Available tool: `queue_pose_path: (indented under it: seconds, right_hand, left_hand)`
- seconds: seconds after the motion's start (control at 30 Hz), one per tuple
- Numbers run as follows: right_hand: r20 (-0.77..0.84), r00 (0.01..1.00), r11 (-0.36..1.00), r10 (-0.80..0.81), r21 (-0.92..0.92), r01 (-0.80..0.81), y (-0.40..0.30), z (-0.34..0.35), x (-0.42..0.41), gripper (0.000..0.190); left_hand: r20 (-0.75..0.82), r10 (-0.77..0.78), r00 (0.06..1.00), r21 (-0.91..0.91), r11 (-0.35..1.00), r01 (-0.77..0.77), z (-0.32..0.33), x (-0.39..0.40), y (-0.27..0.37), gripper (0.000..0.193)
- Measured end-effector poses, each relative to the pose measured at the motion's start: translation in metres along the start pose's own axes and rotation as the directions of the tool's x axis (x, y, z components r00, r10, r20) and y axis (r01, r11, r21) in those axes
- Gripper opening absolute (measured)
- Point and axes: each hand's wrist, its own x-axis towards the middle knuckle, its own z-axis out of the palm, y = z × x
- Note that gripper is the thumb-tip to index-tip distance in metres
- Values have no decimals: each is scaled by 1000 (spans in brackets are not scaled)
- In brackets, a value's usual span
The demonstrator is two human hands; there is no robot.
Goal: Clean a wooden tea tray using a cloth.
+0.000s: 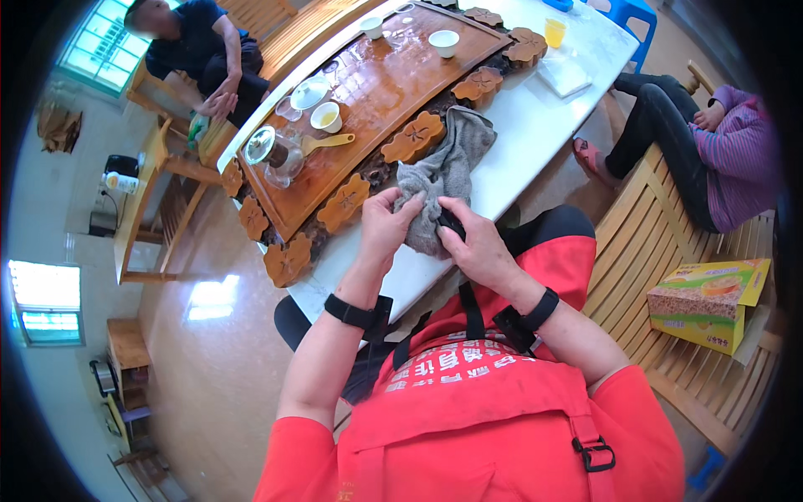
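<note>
A crumpled grey cloth [461, 135] lies over the near edge of the wooden tea tray [376, 94] and hangs onto the white tabletop [533, 150]. My left hand [386, 226] pinches the bunched near end of the cloth between thumb and fingers. Close beside it, my right hand [477, 245] grips a small black object [450, 223] against the cloth. Cloth and fingers partly cover that object, so its kind cannot be told. The tray's rim bears carved flower shapes [414, 136].
On the tray stand a glass teapot [282, 160], a yellow-handled brush [329, 142] and white cups [326, 117]. A cup of yellow drink [554, 32] is at the far right. One person [207, 56] sits across; another [721, 150] sits right, near a yellow carton [706, 304] on a slatted bench [652, 207].
</note>
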Motion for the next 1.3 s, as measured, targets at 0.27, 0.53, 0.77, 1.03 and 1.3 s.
queue_pose_path:
  seconds: [0.27,0.53,0.77,1.03,1.3]
  right_hand:
    - [101,995,1000,26,4,-26,-17,-4,-25,40]
    - [117,984,987,134,70,-143,-19,-21,-23,41]
    - [118,984,990,-131,-39,137,-10,-14,-11,48]
    - [85,984,904,-157,-389,178,-26,-5,-4,48]
    - [58,940,683,-336,-673,286,-18,-21,-2,50]
  left_hand:
    - [-322,136,937,-66,984,-165,-20,29,-33,18]
    - [-211,-66,975,-481,876,-44,-36,19,-21,26]
    - [100,10,995,-396,918,30,-8,-15,-20,28]
    - [-75,38,996,-323,945,-60,-1,-6,-23,19]
    - [252,-16,968,-384,916,115,7,-25,-9,30]
